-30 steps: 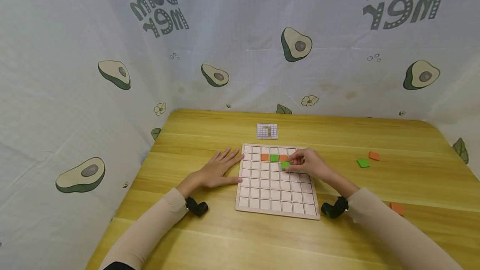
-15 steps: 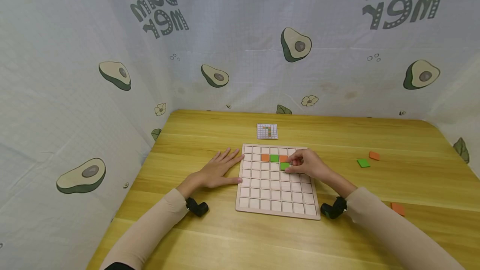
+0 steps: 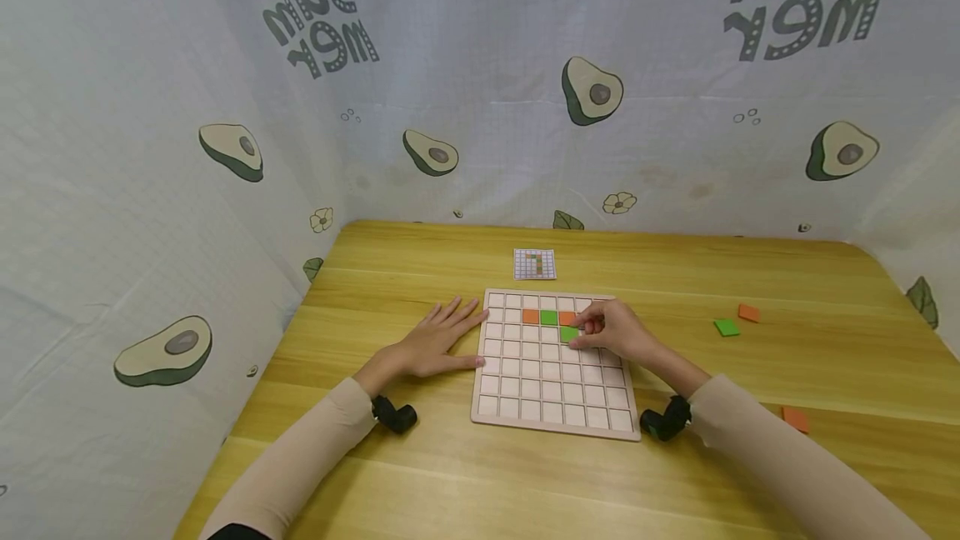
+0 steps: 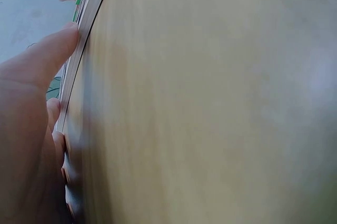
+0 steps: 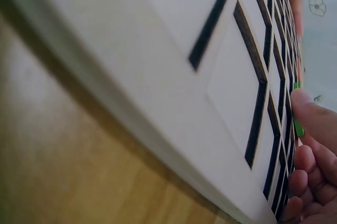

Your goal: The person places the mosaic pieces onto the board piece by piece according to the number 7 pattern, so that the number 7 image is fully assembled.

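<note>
A pale wooden grid board [image 3: 555,424] lies on the table in the head view. In its second row sit an orange tile [image 3: 530,317], a green tile [image 3: 549,317] and another orange tile [image 3: 567,318]. My right hand [image 3: 618,332] pinches a second green tile [image 3: 569,334] at the cell just below the right-hand orange one. In the right wrist view, thumb and finger are on that green tile [image 5: 298,127], low against the board. My left hand [image 3: 435,344] lies flat with spread fingers, its thumb and fingertips touching the board's left edge.
A small printed card [image 3: 534,264] with a coloured grid pattern lies behind the board. To the right are a loose green tile [image 3: 726,327], an orange tile [image 3: 748,313] and, beside the right sleeve, one more orange tile [image 3: 795,419]. A patterned curtain [image 3: 495,148] hangs behind the table.
The green tile in my right hand has shifted slightly left and turned from askew to square with its cell. My left hand stays in place.
</note>
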Demonstrator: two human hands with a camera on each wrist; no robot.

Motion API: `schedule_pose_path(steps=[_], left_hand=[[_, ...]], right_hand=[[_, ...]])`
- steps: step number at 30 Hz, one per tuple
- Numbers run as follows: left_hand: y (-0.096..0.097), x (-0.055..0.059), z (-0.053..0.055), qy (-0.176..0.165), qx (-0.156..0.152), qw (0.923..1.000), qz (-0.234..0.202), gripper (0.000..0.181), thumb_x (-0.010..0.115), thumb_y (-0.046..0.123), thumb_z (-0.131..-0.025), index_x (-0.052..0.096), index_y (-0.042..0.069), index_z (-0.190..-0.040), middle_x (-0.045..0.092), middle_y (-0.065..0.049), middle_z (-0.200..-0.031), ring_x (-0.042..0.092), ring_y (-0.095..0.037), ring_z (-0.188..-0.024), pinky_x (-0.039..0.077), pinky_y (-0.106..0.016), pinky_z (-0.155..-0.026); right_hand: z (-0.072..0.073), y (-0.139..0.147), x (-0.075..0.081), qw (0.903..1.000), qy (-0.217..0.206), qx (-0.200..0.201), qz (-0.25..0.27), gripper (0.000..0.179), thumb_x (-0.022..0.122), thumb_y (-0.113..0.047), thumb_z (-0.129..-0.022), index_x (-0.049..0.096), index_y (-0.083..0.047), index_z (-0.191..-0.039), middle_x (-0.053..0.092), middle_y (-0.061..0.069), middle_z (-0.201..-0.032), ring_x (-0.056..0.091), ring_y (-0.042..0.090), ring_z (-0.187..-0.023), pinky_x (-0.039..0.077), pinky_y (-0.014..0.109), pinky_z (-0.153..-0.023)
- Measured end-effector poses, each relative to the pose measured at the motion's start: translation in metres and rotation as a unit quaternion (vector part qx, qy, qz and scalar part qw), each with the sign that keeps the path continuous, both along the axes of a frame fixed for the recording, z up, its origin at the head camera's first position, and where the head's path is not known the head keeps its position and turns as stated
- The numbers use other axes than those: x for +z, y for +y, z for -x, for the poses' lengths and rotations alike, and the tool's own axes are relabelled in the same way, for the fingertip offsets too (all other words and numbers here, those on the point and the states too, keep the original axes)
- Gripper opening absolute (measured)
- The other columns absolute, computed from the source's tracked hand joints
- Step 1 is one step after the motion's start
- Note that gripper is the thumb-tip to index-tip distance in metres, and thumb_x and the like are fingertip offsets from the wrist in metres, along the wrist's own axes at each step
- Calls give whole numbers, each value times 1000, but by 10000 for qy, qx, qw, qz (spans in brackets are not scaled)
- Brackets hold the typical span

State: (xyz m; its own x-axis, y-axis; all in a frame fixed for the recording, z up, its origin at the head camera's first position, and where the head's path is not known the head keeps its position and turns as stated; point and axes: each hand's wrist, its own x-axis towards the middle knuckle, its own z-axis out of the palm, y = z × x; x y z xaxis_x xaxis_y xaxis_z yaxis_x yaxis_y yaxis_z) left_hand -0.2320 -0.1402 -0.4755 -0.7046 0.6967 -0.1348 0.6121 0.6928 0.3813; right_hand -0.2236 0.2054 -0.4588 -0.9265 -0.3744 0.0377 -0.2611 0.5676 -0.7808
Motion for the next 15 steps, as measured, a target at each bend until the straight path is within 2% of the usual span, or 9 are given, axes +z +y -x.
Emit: schedule_pose_path(steps=[15], left_hand=[[0, -5, 3, -21, 41, 9999, 157, 84, 41, 70, -96, 6, 29, -162, -3, 2, -167, -9, -24, -152, -6, -48, -119]], right_hand=[[0, -1, 0, 10000, -20, -60, -29, 26, 87, -5, -76, 72, 7, -93, 52, 3, -71, 42, 17, -65, 32, 24, -57]])
